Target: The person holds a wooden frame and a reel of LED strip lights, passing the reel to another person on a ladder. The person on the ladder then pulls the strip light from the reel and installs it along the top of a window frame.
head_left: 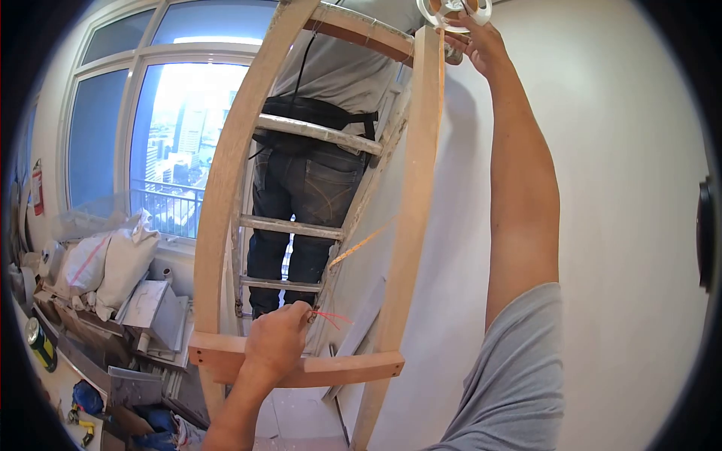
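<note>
My left hand is closed just above the lower crosspiece of a wooden frame, with thin red strands sticking out from its fingertips. High at the top right, my right hand is raised beside the frame's right upright, its fingers at a white round spool cut off by the image edge. An orange-yellow strip runs down along that upright from near the spool. The frame's left upright stands in front of a metal ladder.
Behind the frame, a person in dark jeans stands at the ladder. White sacks, boxes and a can crowd the left side below a large window. A plain wall fills the right.
</note>
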Demonstrator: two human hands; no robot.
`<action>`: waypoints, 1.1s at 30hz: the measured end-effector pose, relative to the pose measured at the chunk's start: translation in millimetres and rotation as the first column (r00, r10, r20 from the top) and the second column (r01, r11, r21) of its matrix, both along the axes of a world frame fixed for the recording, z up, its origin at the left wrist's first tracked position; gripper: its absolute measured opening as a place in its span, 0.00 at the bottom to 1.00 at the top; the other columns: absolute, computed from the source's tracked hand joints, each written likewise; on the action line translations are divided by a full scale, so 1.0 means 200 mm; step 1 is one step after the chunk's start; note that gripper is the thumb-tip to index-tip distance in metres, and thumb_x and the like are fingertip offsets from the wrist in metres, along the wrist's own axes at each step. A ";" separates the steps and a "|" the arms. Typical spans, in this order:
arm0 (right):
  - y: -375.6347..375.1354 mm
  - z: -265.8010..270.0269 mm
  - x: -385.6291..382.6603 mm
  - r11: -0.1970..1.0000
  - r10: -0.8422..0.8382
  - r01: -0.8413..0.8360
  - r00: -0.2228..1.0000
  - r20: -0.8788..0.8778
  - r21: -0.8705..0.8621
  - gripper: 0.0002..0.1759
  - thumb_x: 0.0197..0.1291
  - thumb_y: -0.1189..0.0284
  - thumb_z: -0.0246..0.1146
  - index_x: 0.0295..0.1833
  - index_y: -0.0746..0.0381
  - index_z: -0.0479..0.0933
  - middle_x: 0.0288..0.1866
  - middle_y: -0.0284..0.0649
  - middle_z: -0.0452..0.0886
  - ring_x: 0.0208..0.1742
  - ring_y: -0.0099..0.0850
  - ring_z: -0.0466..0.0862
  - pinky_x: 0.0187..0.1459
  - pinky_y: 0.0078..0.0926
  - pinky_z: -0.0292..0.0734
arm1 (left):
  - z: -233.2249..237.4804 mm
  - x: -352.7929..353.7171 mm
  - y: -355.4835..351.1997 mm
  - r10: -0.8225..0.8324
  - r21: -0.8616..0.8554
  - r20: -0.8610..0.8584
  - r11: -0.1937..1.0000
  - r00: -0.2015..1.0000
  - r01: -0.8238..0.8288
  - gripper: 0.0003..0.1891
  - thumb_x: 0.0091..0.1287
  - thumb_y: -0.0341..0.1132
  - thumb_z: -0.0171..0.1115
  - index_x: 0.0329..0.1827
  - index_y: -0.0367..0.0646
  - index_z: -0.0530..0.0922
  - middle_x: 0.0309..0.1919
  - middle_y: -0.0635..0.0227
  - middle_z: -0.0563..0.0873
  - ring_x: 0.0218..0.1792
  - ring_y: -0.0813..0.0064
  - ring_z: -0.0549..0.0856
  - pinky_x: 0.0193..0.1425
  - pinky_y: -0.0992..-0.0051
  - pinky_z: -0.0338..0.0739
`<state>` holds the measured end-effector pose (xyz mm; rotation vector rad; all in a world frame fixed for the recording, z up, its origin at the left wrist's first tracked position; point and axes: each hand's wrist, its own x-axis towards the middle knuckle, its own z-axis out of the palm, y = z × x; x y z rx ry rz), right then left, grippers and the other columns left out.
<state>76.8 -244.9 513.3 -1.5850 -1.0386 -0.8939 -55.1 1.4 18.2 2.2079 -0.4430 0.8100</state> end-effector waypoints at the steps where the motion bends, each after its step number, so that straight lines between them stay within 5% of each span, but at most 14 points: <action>1: 0.00 -0.01 0.00 0.998 0.017 -0.018 1.000 0.015 0.068 0.25 0.69 0.66 0.61 0.65 0.66 0.66 0.57 0.49 0.77 0.51 0.43 0.84 0.51 0.31 0.84 | 0.00 0.00 0.00 0.005 0.003 -0.003 1.000 1.000 -0.005 0.05 0.69 0.33 0.57 0.42 0.43 0.79 0.35 0.55 0.85 0.38 0.48 0.84 0.41 0.56 0.77; 3: 0.02 -0.02 -0.02 0.988 -0.052 0.036 0.993 0.104 0.151 0.22 0.69 0.70 0.60 0.61 0.71 0.67 0.53 0.51 0.79 0.47 0.42 0.86 0.47 0.31 0.87 | 0.02 -0.02 0.00 0.014 0.008 -0.012 1.000 1.000 -0.014 0.06 0.70 0.33 0.57 0.42 0.42 0.79 0.35 0.55 0.85 0.38 0.48 0.84 0.41 0.56 0.77; 6: -0.04 -0.04 -0.06 0.949 -0.306 0.311 0.948 0.087 -0.045 0.19 0.68 0.72 0.61 0.58 0.72 0.68 0.48 0.52 0.82 0.42 0.40 0.88 0.42 0.29 0.89 | 0.02 -0.02 0.00 0.019 0.015 -0.021 1.000 1.000 -0.018 0.06 0.69 0.33 0.57 0.42 0.42 0.79 0.36 0.54 0.85 0.38 0.48 0.84 0.41 0.55 0.77; 10: 0.00 -0.11 -0.11 0.919 -0.379 0.388 0.919 0.112 -0.071 0.21 0.66 0.70 0.64 0.56 0.73 0.67 0.44 0.51 0.84 0.37 0.36 0.89 0.38 0.27 0.88 | 0.02 -0.02 0.00 0.025 0.019 -0.022 1.000 0.999 -0.024 0.05 0.69 0.33 0.58 0.42 0.42 0.79 0.36 0.54 0.85 0.38 0.48 0.84 0.41 0.55 0.77; 17: 0.00 -0.12 -0.08 0.915 -0.387 0.395 0.917 0.100 -0.079 0.17 0.62 0.75 0.64 0.52 0.74 0.73 0.41 0.50 0.85 0.34 0.35 0.89 0.33 0.25 0.89 | 0.02 -0.02 0.00 0.031 0.000 -0.005 1.000 1.000 -0.031 0.05 0.69 0.33 0.58 0.42 0.42 0.79 0.35 0.54 0.85 0.37 0.47 0.84 0.41 0.55 0.77; 29: 0.08 -0.15 0.00 0.824 -0.566 0.548 0.804 0.182 0.145 0.22 0.59 0.75 0.66 0.55 0.77 0.72 0.41 0.52 0.84 0.29 0.35 0.88 0.30 0.23 0.89 | 0.02 -0.03 0.00 0.014 -0.048 0.038 0.999 0.999 -0.012 0.05 0.69 0.33 0.59 0.41 0.41 0.79 0.32 0.51 0.84 0.36 0.45 0.83 0.39 0.55 0.76; 33: 0.06 -0.24 -0.03 0.823 -0.568 0.564 0.813 0.125 0.069 0.23 0.61 0.74 0.65 0.57 0.76 0.70 0.41 0.53 0.84 0.30 0.36 0.89 0.28 0.22 0.88 | 0.01 -0.01 0.02 -0.016 -0.106 0.025 0.994 1.000 0.018 0.05 0.68 0.32 0.60 0.41 0.40 0.80 0.31 0.48 0.84 0.37 0.45 0.83 0.39 0.55 0.76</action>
